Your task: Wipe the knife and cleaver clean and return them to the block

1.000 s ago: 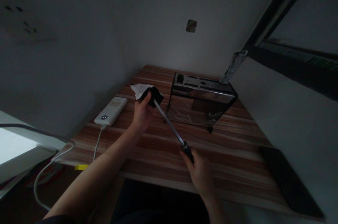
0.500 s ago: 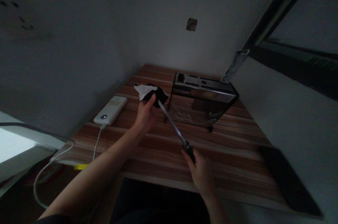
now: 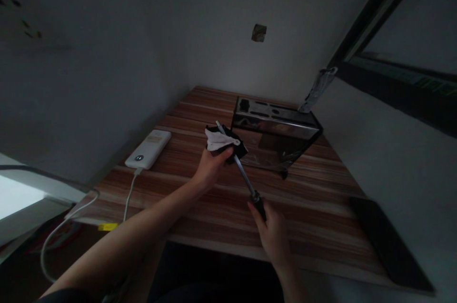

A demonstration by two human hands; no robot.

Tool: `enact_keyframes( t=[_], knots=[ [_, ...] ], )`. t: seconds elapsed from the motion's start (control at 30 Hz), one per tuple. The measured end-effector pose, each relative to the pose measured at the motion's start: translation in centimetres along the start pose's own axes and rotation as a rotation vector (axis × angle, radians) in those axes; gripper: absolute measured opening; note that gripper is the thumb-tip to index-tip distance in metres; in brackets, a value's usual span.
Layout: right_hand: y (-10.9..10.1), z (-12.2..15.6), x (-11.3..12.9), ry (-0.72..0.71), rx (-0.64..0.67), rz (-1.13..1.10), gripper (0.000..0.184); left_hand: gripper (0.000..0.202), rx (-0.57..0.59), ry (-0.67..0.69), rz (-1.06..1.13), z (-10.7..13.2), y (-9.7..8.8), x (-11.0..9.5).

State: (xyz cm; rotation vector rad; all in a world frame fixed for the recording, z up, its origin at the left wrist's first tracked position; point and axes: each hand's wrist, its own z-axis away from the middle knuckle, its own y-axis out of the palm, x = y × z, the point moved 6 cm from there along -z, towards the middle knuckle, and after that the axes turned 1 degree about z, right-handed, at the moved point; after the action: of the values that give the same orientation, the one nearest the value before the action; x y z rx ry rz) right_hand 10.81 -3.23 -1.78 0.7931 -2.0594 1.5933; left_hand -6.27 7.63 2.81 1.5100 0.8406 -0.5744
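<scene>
A sharpening steel with a black handle slants over the table, its rod pointing away from me and to the left. My right hand is closed around the handle. Up the rod, my left hand pinches a black and white cloth wrapped about the metal. The rod's tip sticks out beyond the cloth. Just behind and to the right stands a knife block with a slotted metallic top and see-through sides. Part of its left side is hidden by the cloth.
On the left of the wood-grain table lies a white power bank with a white cable. A dark flat slab lies at the right edge. A crumpled grey strip rises behind the knife block. Walls close in behind and beside.
My left hand and the cloth have slid along the rod toward the handle, to the right and nearer me. The rod's tip now shows past the cloth. My right hand has barely moved.
</scene>
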Motion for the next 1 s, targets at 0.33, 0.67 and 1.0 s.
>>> enact_keyframes(
  t=[0.33,0.67,1.0],
  knots=[
    [0.0,-0.1,-0.5,0.021,-0.023,-0.045,0.033,0.029,0.191,-0.078,-0.258,2.3,1.4,1.6],
    [-0.3,-0.2,-0.4,0.027,-0.047,-0.070,0.032,0.027,0.329,-0.175,-0.399,4.4,2.9,3.3],
    [-0.1,-0.1,-0.9,0.048,-0.047,-0.031,0.033,0.038,0.413,-0.170,-0.436,5.6,3.1,4.4]
  ],
)
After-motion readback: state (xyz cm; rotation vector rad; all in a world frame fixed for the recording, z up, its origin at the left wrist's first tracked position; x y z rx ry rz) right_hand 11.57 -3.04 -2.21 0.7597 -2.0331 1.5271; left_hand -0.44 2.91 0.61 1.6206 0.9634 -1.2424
